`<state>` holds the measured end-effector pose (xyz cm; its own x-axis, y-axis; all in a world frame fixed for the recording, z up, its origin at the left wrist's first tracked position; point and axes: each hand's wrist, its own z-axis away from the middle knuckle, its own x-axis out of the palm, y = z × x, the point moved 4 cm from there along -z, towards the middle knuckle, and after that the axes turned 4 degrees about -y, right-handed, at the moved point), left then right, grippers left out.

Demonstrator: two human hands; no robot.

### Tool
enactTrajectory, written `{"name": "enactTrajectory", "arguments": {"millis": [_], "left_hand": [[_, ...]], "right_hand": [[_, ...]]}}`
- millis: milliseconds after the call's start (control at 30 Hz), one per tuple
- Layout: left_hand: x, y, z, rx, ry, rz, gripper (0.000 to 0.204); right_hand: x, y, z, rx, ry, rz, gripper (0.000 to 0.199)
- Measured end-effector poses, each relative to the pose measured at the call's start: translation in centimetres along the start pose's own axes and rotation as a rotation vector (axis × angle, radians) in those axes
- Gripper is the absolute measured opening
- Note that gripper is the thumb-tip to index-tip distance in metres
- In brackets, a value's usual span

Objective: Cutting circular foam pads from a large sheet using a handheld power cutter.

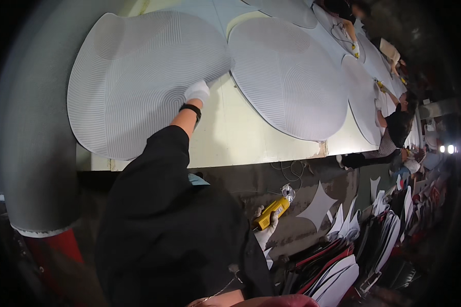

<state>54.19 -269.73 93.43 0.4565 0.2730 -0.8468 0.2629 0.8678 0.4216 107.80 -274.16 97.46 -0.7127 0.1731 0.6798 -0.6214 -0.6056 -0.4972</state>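
My left hand (pixel 197 92), in a white glove with a dark band at the wrist, is closed on the near right edge of a large round grey mat (pixel 138 97) with curved ribbed lines. That edge looks slightly raised from the table. Low at my right side, my right hand (pixel 266 230), also gloved, grips a yellow electric rotary cutter (pixel 272 213) with a round metal head, held away from the table. Just right of the first mat lies a second round ribbed mat (pixel 289 77).
The pale table (pixel 225 138) carries more cut mats farther right. A big grey roll (pixel 41 123) stands at the left. Co-workers work along the table, one (pixel 398 123) in black. A pointed offcut (pixel 317 207) lies on the floor near stacked sheets (pixel 338 276); a cable (pixel 292 171) trails there.
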Motion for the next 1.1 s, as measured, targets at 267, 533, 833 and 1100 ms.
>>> {"name": "enactTrajectory", "arguments": {"millis": [267,533,833,1100], "left_hand": [[-11.6,1.5,9.4,0.267,0.257,-0.190,0.025],[4.9,-5.6,33.1,0.719,0.057,-0.202,0.021],[15.6,-24.6,49.7,0.303,0.382,-0.299,0.005],[19.1,-27.1,49.1,-0.131,-0.142,-0.179,0.016]], "right_hand": [[-2.0,-3.0,-0.3,0.063,-0.161,0.161,0.044],[-3.8,-6.1,-2.2,0.274,-0.282,0.328,0.049],[-5.5,-7.4,-3.5,0.384,-0.382,0.447,0.052],[-6.6,-8.0,-2.6,0.413,-0.461,0.555,0.049]]}}
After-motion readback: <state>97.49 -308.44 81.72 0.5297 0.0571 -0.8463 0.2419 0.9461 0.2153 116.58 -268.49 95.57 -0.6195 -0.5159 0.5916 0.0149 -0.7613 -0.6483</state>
